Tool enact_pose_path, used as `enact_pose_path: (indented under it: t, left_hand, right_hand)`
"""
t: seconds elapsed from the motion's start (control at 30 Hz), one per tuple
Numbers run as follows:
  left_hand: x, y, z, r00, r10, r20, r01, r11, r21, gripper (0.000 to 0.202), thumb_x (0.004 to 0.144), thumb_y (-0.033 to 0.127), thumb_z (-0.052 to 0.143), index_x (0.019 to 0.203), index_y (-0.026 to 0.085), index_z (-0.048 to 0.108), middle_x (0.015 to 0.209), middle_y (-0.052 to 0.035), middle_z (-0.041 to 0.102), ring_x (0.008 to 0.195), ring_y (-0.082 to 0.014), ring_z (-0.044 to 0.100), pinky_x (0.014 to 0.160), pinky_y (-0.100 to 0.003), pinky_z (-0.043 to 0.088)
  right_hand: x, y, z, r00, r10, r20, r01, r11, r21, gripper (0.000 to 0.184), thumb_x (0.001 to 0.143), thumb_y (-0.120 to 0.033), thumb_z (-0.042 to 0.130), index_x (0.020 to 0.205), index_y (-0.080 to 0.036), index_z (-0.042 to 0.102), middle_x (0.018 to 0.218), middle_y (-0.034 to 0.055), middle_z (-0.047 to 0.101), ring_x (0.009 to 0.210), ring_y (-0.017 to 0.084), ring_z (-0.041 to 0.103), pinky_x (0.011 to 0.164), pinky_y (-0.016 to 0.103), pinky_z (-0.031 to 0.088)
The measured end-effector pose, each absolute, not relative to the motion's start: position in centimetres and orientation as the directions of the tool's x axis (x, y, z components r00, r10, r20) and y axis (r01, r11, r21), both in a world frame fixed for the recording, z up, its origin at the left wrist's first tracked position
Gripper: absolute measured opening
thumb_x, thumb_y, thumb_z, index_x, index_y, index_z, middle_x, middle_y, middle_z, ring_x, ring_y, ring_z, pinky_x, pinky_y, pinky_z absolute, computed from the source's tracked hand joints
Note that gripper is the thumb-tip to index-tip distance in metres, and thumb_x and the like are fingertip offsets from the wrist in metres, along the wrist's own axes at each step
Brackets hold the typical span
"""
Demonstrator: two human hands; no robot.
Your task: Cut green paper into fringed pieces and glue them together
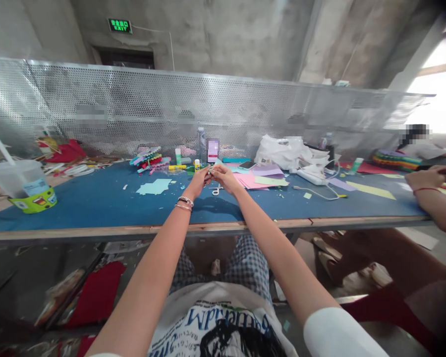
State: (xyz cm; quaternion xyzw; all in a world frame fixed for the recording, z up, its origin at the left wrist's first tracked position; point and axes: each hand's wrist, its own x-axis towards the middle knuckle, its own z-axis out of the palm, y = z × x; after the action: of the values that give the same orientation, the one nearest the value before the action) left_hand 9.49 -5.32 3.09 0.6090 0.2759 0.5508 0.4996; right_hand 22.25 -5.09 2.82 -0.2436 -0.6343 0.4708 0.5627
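My left hand [197, 182] and my right hand [226, 178] meet over the blue tabletop, fingers pinched together. A small pale blue piece of paper [218, 162] shows just above the fingertips; most of what they hold is hidden. Just below the hands lies a pair of scissors [216, 191] with white handles. Left of them are light blue paper sheets [154, 187]. To the right, pink paper [247, 181], purple paper [269, 171] and light green paper [270, 181] overlap. Behind my hands stand a yellow glue stick [196, 163] and an upright phone [213, 150] with a lit screen.
A plastic cup [20, 181] with a straw stands at the far left. Colourful folded paper strips [148, 158] lie back left. White plastic bags [280, 152] and a white power strip [312, 175] sit right. Another person's hands [431, 178] are at the right edge.
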Motion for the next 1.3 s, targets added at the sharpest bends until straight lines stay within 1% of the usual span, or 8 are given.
enact_pose_path:
  t: [0.13, 0.27, 0.4, 0.5, 0.73, 0.97, 1.17, 1.3]
  left_hand:
    - [9.5, -5.2, 2.8, 0.194, 0.916, 0.351, -0.162, -0.323, 0.933, 0.043, 0.082, 0.054, 0.046, 0.06, 0.017, 0.04, 0.048, 0.0058, 0.031, 0.042, -0.0047, 0.033, 0.044, -0.019, 0.028]
    - [9.4, -5.4, 2.7, 0.118, 0.968, 0.221, -0.113, -0.208, 0.972, 0.043, 0.083, 0.054, 0.044, 0.069, 0.015, 0.055, 0.059, -0.0008, 0.055, 0.046, -0.006, 0.046, 0.046, -0.019, 0.031]
    - [9.3, -5.8, 2.7, 0.134, 0.968, 0.211, -0.053, -0.206, 0.977, 0.036, 0.083, 0.046, 0.047, 0.085, 0.014, 0.064, 0.08, -0.0064, 0.067, 0.056, -0.0087, 0.057, 0.048, -0.019, 0.033]
    - [9.4, -5.7, 2.7, 0.113, 0.964, 0.239, -0.038, -0.236, 0.971, 0.033, 0.082, 0.041, 0.05, 0.09, 0.013, 0.066, 0.088, -0.0087, 0.069, 0.062, -0.0112, 0.061, 0.05, -0.02, 0.035]
    - [9.4, -5.0, 2.3, 0.074, 0.953, 0.292, 0.012, -0.294, 0.956, 0.032, 0.081, 0.037, 0.05, 0.091, 0.012, 0.067, 0.092, -0.0093, 0.07, 0.067, -0.0119, 0.063, 0.05, -0.019, 0.037]
    - [9.2, -5.0, 2.2, 0.054, 0.954, 0.295, 0.061, -0.298, 0.952, 0.031, 0.082, 0.033, 0.048, 0.094, 0.012, 0.068, 0.095, -0.0103, 0.07, 0.069, -0.0119, 0.064, 0.05, -0.018, 0.038]
    - [9.1, -4.8, 1.9, 0.119, 0.92, 0.373, 0.17, -0.389, 0.905, 0.031, 0.081, 0.034, 0.051, 0.096, 0.013, 0.068, 0.091, -0.01, 0.071, 0.066, -0.0115, 0.064, 0.05, -0.017, 0.039]
    - [9.2, -4.8, 1.9, 0.157, 0.896, 0.416, 0.256, -0.443, 0.859, 0.032, 0.084, 0.032, 0.047, 0.096, 0.012, 0.068, 0.089, -0.0092, 0.071, 0.064, -0.0123, 0.063, 0.049, -0.019, 0.041]
  right_hand:
    - [22.1, -4.5, 2.6, -0.126, 0.814, 0.567, -0.044, 0.566, -0.823, 0.029, 0.065, -0.044, 0.068, 0.075, -0.02, 0.054, 0.068, -0.002, 0.057, 0.067, 0.012, 0.054, 0.066, 0.026, 0.046]
    - [22.3, -4.0, 2.3, -0.004, 0.69, 0.724, 0.216, 0.707, -0.673, 0.011, 0.072, -0.029, 0.061, 0.068, -0.019, 0.057, 0.069, -0.0008, 0.056, 0.066, 0.013, 0.052, 0.068, 0.028, 0.044]
    - [22.7, -3.9, 2.0, 0.018, 0.566, 0.824, 0.428, 0.741, -0.518, 0.01, 0.075, -0.019, 0.055, 0.067, -0.018, 0.062, 0.079, 0.0017, 0.056, 0.072, 0.013, 0.051, 0.073, 0.028, 0.042]
    - [22.8, -3.8, 1.8, -0.003, 0.565, 0.825, 0.497, 0.717, -0.489, 0.012, 0.075, -0.016, 0.054, 0.069, -0.018, 0.065, 0.082, 0.0032, 0.055, 0.076, 0.014, 0.052, 0.073, 0.028, 0.042]
    - [22.9, -3.6, 1.8, -0.005, 0.603, 0.798, 0.539, 0.673, -0.506, 0.011, 0.075, -0.018, 0.056, 0.072, -0.018, 0.066, 0.083, 0.0037, 0.056, 0.081, 0.015, 0.052, 0.075, 0.029, 0.043]
    - [23.2, -3.6, 2.0, -0.07, 0.645, 0.761, 0.506, 0.681, -0.53, 0.015, 0.079, -0.028, 0.056, 0.079, -0.018, 0.068, 0.083, 0.0047, 0.061, 0.079, 0.016, 0.053, 0.077, 0.03, 0.043]
    - [23.3, -2.8, 1.7, -0.025, 0.72, 0.694, 0.45, 0.628, -0.635, 0.02, 0.078, -0.031, 0.056, 0.089, -0.018, 0.067, 0.091, 0.0057, 0.066, 0.085, 0.017, 0.058, 0.078, 0.03, 0.044]
    - [23.3, -2.9, 1.8, -0.072, 0.808, 0.585, 0.388, 0.563, -0.73, 0.021, 0.078, -0.034, 0.055, 0.083, -0.019, 0.069, 0.091, 0.0042, 0.069, 0.087, 0.018, 0.06, 0.082, 0.032, 0.044]
